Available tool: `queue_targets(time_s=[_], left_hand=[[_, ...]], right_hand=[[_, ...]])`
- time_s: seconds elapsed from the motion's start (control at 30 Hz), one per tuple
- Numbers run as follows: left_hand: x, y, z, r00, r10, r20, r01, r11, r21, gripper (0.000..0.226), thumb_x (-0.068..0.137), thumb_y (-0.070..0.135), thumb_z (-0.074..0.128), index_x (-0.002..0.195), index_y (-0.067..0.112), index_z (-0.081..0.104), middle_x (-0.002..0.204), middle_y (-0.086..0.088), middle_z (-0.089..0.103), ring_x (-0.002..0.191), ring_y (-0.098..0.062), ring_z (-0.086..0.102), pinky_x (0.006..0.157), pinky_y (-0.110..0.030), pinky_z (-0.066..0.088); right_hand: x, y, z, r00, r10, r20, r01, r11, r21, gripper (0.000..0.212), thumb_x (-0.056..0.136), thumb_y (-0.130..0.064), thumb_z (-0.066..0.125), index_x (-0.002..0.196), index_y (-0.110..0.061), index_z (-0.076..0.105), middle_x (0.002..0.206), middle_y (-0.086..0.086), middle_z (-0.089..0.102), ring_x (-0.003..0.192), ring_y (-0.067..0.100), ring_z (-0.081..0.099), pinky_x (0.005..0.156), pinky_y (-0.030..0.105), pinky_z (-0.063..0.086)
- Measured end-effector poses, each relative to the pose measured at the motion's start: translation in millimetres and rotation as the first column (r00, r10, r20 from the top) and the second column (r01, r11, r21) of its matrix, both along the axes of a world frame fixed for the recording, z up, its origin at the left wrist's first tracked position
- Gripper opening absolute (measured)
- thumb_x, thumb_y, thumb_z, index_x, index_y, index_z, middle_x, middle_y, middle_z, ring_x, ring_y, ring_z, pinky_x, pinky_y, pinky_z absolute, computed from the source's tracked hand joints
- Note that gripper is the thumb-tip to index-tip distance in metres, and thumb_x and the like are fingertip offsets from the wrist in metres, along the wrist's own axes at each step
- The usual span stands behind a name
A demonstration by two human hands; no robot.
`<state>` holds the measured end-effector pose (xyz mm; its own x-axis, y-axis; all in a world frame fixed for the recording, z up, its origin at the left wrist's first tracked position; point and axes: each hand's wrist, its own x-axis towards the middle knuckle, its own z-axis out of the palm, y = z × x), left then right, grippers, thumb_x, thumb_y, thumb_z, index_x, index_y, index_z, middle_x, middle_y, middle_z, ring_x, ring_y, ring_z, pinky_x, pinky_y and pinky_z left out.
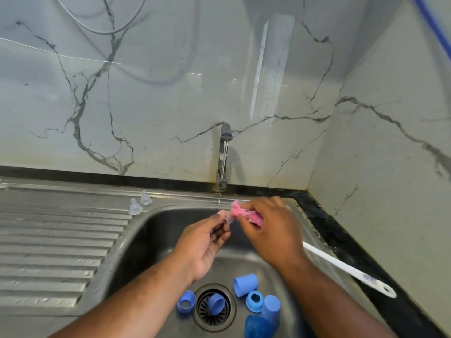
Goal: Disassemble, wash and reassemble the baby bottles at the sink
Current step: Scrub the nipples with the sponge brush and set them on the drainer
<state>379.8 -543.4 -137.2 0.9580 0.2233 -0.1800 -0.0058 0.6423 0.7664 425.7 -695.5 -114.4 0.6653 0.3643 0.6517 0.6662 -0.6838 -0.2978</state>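
Over the steel sink basin (146,240), my left hand (207,245) pinches a small clear teat (229,217) under the thin water stream (219,196) from the tap (225,142). My right hand (271,230) grips a pink scrubber (244,212) pressed against that teat. Two more clear teats (139,202) stand on the draining board. On the basin floor lie several blue parts: a ring (186,302), a cap on the drain strainer (216,304), a cap (246,285), another ring (255,301), and two more caps (264,318).
A white bottle-brush handle (349,270) lies along the sink's right rim beside the black counter edge (353,240). The ribbed draining board (56,245) stretches to the left. Marble-patterned walls (170,81) close off the back and right.
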Motion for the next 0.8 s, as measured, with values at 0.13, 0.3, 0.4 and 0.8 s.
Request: queue_targets(time_s=[0.13, 0.3, 0.4, 0.8], left_hand=[[1, 5, -2, 1.0, 0.011, -0.014, -0.011, 1.0, 0.02, 0.017, 0.096, 0.009, 0.061, 0.098, 0.0, 0.075, 0.084, -0.014, 0.073, 0.075, -0.018, 0.066, 0.075, -0.03, 0.055], [0, 7, -2, 0.994, -0.057, -0.096, 0.065, 0.994, 0.084, 0.027, 0.1, 0.021, 0.055, 0.102, 0.0, 0.071, 0.091, -0.012, 0.071, 0.083, -0.022, 0.063, 0.078, -0.037, 0.054], [-2, 4, -1, 0.985, -0.165, -0.052, 0.171, 0.977, 0.128, 0.033, 0.102, 0.027, 0.049, 0.114, 0.005, 0.07, 0.103, -0.013, 0.07, 0.091, -0.025, 0.064, 0.079, -0.039, 0.052], [-2, 3, -1, 0.975, -0.22, 0.017, 0.214, 0.961, 0.175, 0.026, 0.097, 0.022, 0.046, 0.105, 0.012, 0.069, 0.103, -0.014, 0.069, 0.091, -0.024, 0.063, 0.083, -0.04, 0.049]], right_hand=[[-11, 10, 0, 0.992, 0.128, -0.015, -0.129, 0.983, -0.13, 0.022, 0.092, -0.045, 0.064, 0.111, -0.035, 0.068, 0.097, -0.023, 0.056, 0.095, 0.0, 0.043, 0.069, 0.022, 0.043], [4, -11, 8, 0.999, 0.046, 0.004, -0.046, 0.998, 0.033, 0.022, 0.09, -0.031, 0.069, 0.111, -0.033, 0.071, 0.095, -0.028, 0.054, 0.09, -0.001, 0.042, 0.069, 0.01, 0.031], [-6, 1, 5, 0.977, 0.209, -0.051, -0.21, 0.978, -0.004, 0.026, 0.088, -0.042, 0.062, 0.113, -0.036, 0.068, 0.099, -0.025, 0.059, 0.096, -0.003, 0.045, 0.075, 0.016, 0.038], [-14, 7, 5, 0.962, 0.266, 0.057, -0.267, 0.964, 0.003, 0.022, 0.089, -0.044, 0.061, 0.109, -0.037, 0.065, 0.102, -0.022, 0.063, 0.098, 0.004, 0.05, 0.073, 0.028, 0.05]])
